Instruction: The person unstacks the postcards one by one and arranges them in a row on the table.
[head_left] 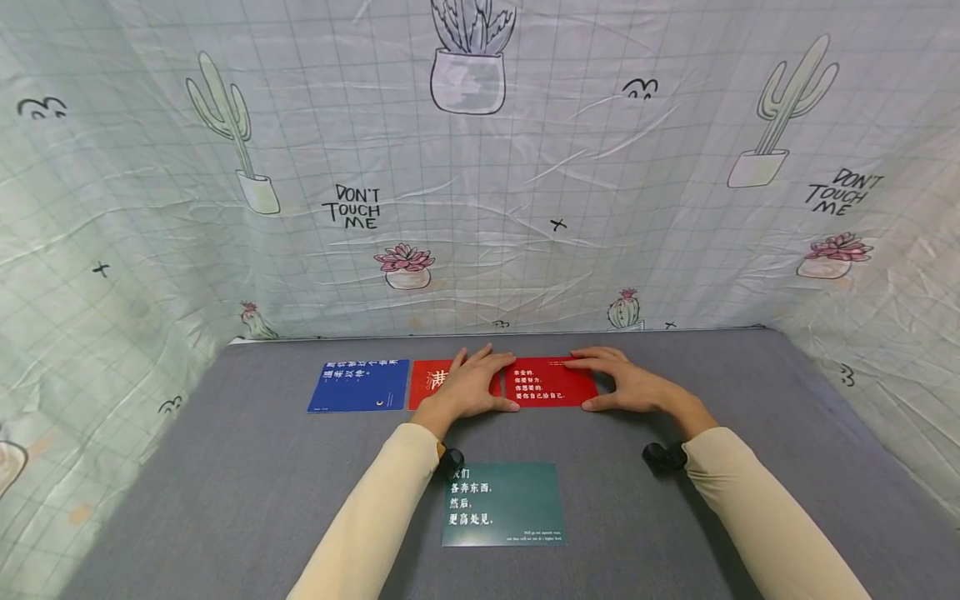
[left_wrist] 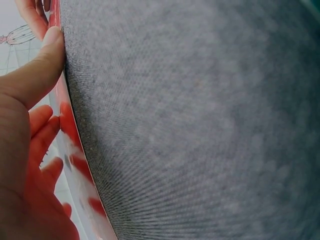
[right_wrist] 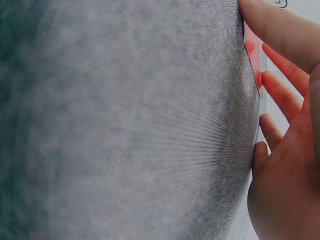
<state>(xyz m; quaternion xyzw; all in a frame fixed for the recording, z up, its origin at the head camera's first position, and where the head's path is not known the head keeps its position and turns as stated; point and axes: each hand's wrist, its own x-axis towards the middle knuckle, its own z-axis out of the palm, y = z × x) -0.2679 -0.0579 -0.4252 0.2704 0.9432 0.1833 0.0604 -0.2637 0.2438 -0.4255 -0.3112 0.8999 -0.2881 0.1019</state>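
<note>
Two red cards with white writing lie side by side on the grey table. My left hand [head_left: 471, 387] rests over the seam between them, covering much of the left red card [head_left: 422, 398]; its thumb touches the lower left corner of the right red card [head_left: 542, 383]. At that card's right end is my right hand [head_left: 633, 385], fingertips on the upper edge and thumb by the lower right corner. Both hands have their fingers spread and only gently bent. In the left wrist view, the left thumb [left_wrist: 42, 67] lies at a red card's edge.
A blue card [head_left: 356, 390] lies left of the red ones, in the same row. Nearer the front, a green card [head_left: 510, 504] lies partly behind the left forearm's wrist strap. Printed cloth [head_left: 480, 183] hangs behind the grey table [head_left: 247, 500] and along its sides.
</note>
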